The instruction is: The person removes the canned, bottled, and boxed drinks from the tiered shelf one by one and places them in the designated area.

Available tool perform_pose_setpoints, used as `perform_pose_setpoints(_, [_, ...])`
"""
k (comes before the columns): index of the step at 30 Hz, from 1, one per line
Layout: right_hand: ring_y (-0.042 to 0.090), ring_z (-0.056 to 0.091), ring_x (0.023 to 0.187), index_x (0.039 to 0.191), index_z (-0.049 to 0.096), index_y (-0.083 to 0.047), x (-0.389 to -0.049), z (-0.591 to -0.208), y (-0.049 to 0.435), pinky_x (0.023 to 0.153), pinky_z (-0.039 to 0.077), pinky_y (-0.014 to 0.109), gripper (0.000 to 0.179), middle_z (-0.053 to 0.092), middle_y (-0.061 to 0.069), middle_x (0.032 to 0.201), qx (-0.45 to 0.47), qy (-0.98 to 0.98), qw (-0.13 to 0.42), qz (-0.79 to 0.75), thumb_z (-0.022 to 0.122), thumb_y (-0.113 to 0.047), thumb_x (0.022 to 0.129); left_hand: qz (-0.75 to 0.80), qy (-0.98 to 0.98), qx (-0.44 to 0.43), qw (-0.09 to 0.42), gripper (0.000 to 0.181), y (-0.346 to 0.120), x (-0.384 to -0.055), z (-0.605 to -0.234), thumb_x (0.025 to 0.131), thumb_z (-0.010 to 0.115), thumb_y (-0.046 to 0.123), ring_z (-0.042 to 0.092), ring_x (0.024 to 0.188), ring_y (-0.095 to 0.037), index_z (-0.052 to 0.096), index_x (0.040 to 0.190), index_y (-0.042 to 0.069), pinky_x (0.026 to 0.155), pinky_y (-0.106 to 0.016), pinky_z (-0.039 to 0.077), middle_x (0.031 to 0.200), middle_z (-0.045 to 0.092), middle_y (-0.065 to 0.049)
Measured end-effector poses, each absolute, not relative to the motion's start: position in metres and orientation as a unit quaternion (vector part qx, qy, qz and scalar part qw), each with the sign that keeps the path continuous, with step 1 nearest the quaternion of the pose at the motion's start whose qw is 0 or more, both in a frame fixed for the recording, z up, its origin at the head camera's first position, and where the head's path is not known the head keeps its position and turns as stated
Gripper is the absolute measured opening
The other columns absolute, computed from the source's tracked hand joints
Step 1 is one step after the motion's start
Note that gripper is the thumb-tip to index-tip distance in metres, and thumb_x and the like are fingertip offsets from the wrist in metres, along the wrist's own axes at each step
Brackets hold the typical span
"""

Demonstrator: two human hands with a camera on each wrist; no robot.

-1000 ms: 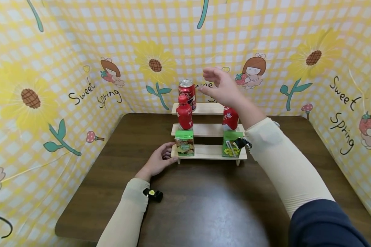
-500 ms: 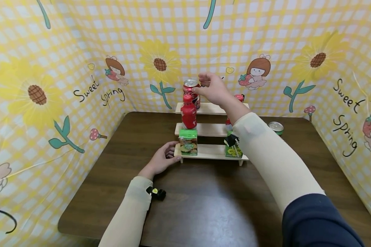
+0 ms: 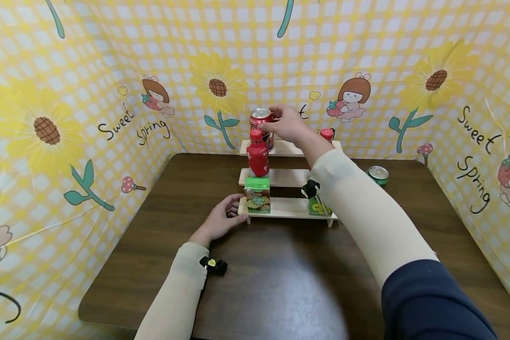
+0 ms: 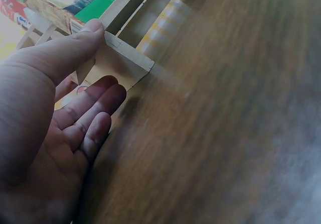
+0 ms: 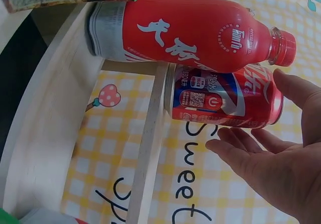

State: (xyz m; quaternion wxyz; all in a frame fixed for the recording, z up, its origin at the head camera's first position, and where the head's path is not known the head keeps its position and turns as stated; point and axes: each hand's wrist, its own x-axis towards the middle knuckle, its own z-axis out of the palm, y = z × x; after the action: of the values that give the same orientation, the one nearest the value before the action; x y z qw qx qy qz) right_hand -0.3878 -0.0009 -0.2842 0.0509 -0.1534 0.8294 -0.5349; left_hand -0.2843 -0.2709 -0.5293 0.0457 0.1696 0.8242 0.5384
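Note:
A three-tier wooden shelf point(image 3: 286, 177) stands on the table. My left hand point(image 3: 219, 220) holds the left end of its lowest tier, thumb at the front and fingers curled by the end, as the left wrist view also shows. On the top tier's left side stands an upright red soda can point(image 5: 225, 99). My right hand point(image 3: 288, 123) reaches around the can from the right; in the right wrist view thumb and fingers are spread, with a gap between the fingers and the can. A red bottle point(image 3: 258, 157) stands in front on the middle tier, above a green-topped drink carton point(image 3: 258, 197) on the lowest tier.
Another red-capped bottle point(image 3: 326, 134) and a green carton point(image 3: 317, 208) stand at the shelf's right, partly hidden by my right arm. A green can point(image 3: 378, 175) stands on the dark wooden table point(image 3: 263, 283) right of the shelf. Yellow checked cloth point(image 3: 306, 56) hangs around the table.
My right hand has moved left and slightly down, from beside the red soda can to around its upper part. My left hand stays at the shelf's end.

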Motion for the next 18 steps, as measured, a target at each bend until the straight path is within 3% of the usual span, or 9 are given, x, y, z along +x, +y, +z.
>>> perform_pose_setpoints(5, [0.024,0.05,0.136,0.159,0.041,-0.004,-0.3905,-0.2848,-0.005,0.11,0.043,0.036,0.071,0.052,0.014,0.151,-0.148,0.827,0.07,-0.538,0.075,-0.02,0.099,0.537,0.825,0.169,0.052,0.067,-0.2693,-0.2822,-0.5239,0.095,0.08,0.013,0.063,0.108,-0.031,0.046,0.153,0.007,0.094,-0.041,0.051,0.127,0.064,-0.019])
perform_pose_setpoints(12, [0.025,0.049,0.138,0.159,0.04,-0.006,-0.3918,-0.287,-0.0102,0.113,0.041,0.037,0.069,0.051,0.013,0.153,-0.133,0.838,0.082,-0.522,0.073,-0.02,0.101,0.537,0.824,0.175,0.045,0.066,-0.2719,-0.2846,-0.5283,0.094,0.083,0.02,0.065,0.106,-0.026,0.05,0.151,0.014,0.092,-0.036,0.053,0.123,0.066,-0.012])
perform_pose_setpoints(18, [0.025,0.048,0.139,0.161,0.037,-0.006,-0.3939,-0.2912,-0.0117,0.112,0.042,0.036,0.071,0.049,0.013,0.155,-0.123,0.841,0.072,-0.522,0.072,-0.018,0.1,0.535,0.825,0.175,0.045,0.066,-0.2713,-0.2844,-0.528,0.094,0.082,0.019,0.065,0.106,-0.025,0.05,0.151,0.013,0.092,-0.036,0.053,0.123,0.066,-0.012])
